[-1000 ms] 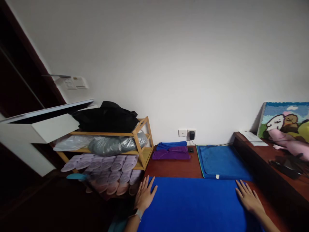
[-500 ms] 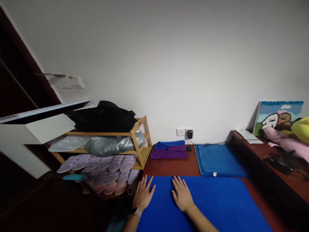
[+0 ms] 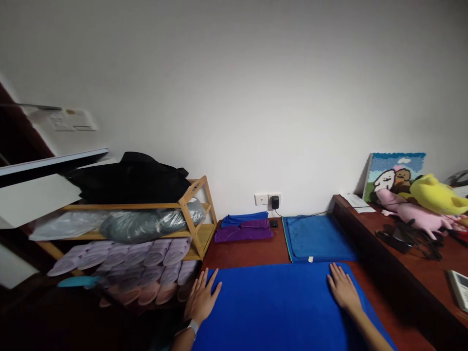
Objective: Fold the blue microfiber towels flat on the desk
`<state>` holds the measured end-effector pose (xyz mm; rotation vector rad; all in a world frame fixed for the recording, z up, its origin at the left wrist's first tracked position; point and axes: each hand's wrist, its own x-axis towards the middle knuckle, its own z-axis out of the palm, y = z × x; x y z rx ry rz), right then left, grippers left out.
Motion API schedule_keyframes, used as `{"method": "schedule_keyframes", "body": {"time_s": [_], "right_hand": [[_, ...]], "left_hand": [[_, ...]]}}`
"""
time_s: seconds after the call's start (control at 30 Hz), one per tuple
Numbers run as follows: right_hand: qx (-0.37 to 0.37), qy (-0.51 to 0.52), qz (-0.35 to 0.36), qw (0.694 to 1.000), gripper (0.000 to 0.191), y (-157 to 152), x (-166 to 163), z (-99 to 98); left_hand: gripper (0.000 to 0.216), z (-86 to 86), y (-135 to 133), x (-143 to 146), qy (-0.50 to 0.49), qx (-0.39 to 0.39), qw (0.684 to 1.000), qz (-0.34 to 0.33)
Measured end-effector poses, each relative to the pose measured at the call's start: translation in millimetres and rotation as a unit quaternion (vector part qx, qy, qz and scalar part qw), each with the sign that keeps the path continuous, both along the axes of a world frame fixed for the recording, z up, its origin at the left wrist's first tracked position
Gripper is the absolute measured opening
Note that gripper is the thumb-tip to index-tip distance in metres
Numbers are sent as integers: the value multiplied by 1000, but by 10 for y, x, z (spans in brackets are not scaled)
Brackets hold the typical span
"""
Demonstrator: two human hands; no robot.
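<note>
A bright blue cloth [image 3: 270, 302] lies spread flat on the reddish-brown wooden surface [image 3: 252, 254]. My left hand [image 3: 202, 297] rests at the cloth's far left corner, palm down with fingers apart and a watch on the wrist. Flat on the far right part of the same cloth is my right hand [image 3: 343, 287], its fingers stretched out. Neither hand grips anything. Behind the cloth sit a folded purple cloth [image 3: 243, 231] with a blue one at its back, and a folded blue towel [image 3: 318, 239] with a white tag.
To the left stands a wooden rack [image 3: 197, 214] with a black bag [image 3: 135, 178], plastic-wrapped bundles and several slippers [image 3: 139, 253]. On the raised ledge at right are plush toys [image 3: 413, 212], cables and a fluffy picture [image 3: 397, 173]. A black plug [image 3: 275, 202] is in the wall socket.
My right hand has slid right across the blue cloth, from near its middle to its right side. My left hand stays at the left corner. The view has turned slightly right.
</note>
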<state>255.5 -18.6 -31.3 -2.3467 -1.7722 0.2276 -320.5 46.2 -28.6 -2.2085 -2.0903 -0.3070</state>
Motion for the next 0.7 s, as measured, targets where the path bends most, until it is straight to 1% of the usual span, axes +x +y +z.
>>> {"method": "schedule_keyframes", "body": {"time_s": [0.07,0.17,0.23,0.3,0.37,0.43,0.5,0.57,0.63,0.7], "right_hand": [[3,8,-24,1000,80,-42,322,-59],[21,25,-37,999,81,-54,552,-191],[35,32,-36,998,81,-45,589,-267],[43,34,-35,998,80,-41,589,-293],[37,26,-39,998,80,-42,578,-254],[23,10,-56,998,80,-38,536,-158],[21,-6,-74,997,78,-15,399,-30],[41,-10,-54,998,76,37,94,106],[70,1,14,997,74,110,-412,231],[77,16,90,993,70,183,-1079,338]], "left_hand": [[63,0,7,-2,3,2,1000,1],[62,2,14,-5,6,2,1000,1],[61,0,16,-7,1,1,1000,1],[61,-7,16,-8,-6,1,1000,-1],[62,-14,14,-5,-11,0,1000,-2],[61,-13,9,1,-12,1,1000,2],[61,-6,1,7,-10,0,1000,7],[61,2,-9,10,-9,0,1000,7],[61,5,-16,8,-13,2,1000,4],[61,1,-19,4,-19,3,1000,1]]}}
